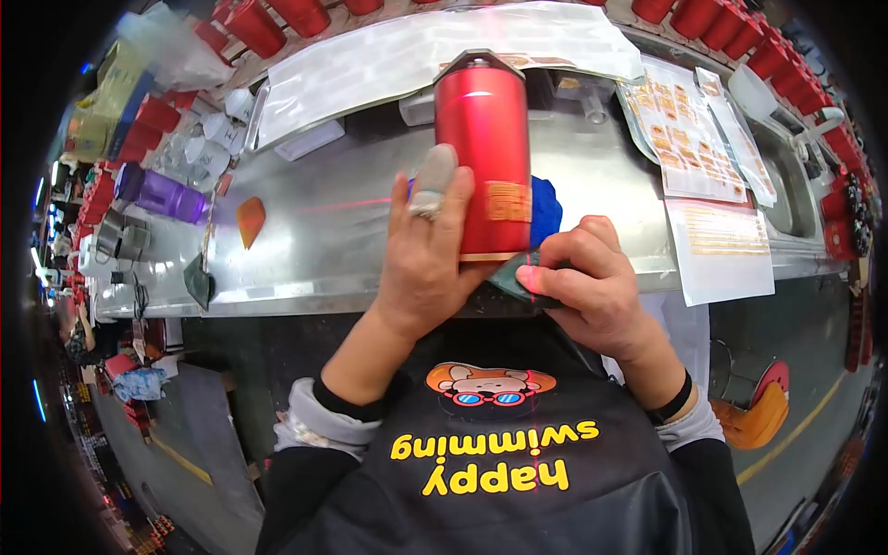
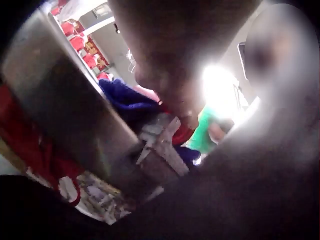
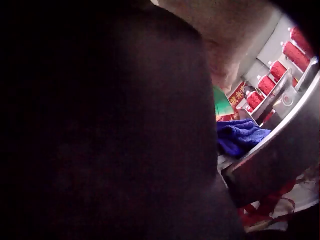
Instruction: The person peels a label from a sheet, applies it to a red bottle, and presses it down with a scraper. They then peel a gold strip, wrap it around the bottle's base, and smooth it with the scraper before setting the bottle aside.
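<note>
My left hand (image 1: 421,250) holds a glossy red canister (image 1: 479,129) with a dark faceted end pointing away from me. A gold square decal (image 1: 508,202) sits low on its side. The left hand wears a ring, and a pale cover wraps one fingertip. Curled in a pinch, my right hand (image 1: 592,282) grips a dark green flat scraper (image 1: 516,279) near the canister's lower end. Behind the canister lies a blue cloth (image 1: 548,208), which also shows in the right wrist view (image 3: 240,135). In the left wrist view the scraper (image 2: 201,134) appears bright green.
The steel worktable (image 1: 324,203) carries an orange scraper (image 1: 250,222), another dark green scraper (image 1: 198,281) at its front edge, and a purple bottle (image 1: 162,192). Decal sheets (image 1: 689,129) lie at right beside a sink (image 1: 786,190). Several red canisters (image 1: 254,28) line the back.
</note>
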`<state>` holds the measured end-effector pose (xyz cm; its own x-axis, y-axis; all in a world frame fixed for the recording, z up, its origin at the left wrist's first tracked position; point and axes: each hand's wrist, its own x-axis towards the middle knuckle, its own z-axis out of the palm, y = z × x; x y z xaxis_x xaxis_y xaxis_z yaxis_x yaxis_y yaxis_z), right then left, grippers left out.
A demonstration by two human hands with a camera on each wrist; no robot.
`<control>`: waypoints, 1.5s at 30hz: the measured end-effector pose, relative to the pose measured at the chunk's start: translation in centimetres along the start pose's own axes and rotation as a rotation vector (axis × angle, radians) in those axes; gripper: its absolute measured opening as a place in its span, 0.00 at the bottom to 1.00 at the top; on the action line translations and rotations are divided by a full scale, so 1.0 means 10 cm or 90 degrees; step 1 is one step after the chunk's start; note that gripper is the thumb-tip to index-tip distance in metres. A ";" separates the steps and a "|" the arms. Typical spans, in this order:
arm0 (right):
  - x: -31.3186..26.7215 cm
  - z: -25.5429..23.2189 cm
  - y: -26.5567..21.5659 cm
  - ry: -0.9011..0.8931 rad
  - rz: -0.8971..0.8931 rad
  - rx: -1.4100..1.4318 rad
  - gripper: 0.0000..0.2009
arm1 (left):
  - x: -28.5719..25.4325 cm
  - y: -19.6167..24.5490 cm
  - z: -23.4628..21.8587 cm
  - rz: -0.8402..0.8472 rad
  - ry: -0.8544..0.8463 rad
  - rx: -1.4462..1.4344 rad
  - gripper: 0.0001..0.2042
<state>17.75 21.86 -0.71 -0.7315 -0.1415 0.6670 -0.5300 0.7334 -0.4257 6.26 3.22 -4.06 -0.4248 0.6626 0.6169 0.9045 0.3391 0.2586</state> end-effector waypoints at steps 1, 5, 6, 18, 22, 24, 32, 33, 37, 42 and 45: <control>0.00 0.00 0.01 0.006 0.000 0.006 0.12 | -0.04 0.00 0.02 -0.024 0.030 -0.050 0.42; -0.01 0.01 0.03 -0.002 -0.006 0.027 0.14 | -0.15 -0.11 -0.05 -0.060 -0.033 -0.144 0.44; -0.01 0.01 0.03 -0.006 -0.007 0.029 0.15 | -0.11 -0.08 -0.07 -0.066 -0.028 -0.123 0.44; 0.13 -0.15 -0.11 -0.001 -0.015 -0.043 0.15 | 0.03 -0.01 -0.19 -0.025 -0.024 0.032 0.41; 0.16 -0.11 -0.18 -0.114 -0.074 -0.108 0.09 | 0.05 0.02 -0.19 -0.032 -0.018 0.034 0.42; 0.20 -0.13 -0.21 -0.104 -0.064 -0.101 0.08 | 0.03 0.03 -0.21 -0.041 -0.018 0.035 0.41; 0.26 -0.09 -0.25 -0.102 -0.093 -0.128 0.09 | 0.11 0.05 -0.28 -0.020 -0.052 0.079 0.41; 0.27 -0.10 -0.25 -0.114 -0.090 -0.138 0.09 | 0.11 0.06 -0.28 -0.023 -0.046 0.075 0.40; 0.27 -0.17 -0.22 -0.201 -0.007 0.027 0.11 | 0.11 0.06 -0.27 -0.033 -0.025 0.055 0.39; 0.54 -0.23 0.09 -0.210 0.210 0.160 0.11 | 0.08 0.07 -0.20 -0.081 -0.015 -0.035 0.45; 0.70 -0.10 0.41 -0.011 0.139 -0.069 0.09 | 0.02 0.05 -0.12 -0.112 -0.027 -0.060 0.48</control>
<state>10.85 24.49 2.84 -0.8316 0.0173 0.5551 -0.3103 0.8144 -0.4903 6.70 2.71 -2.88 -0.5764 0.6262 0.5251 0.8146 0.3894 0.4299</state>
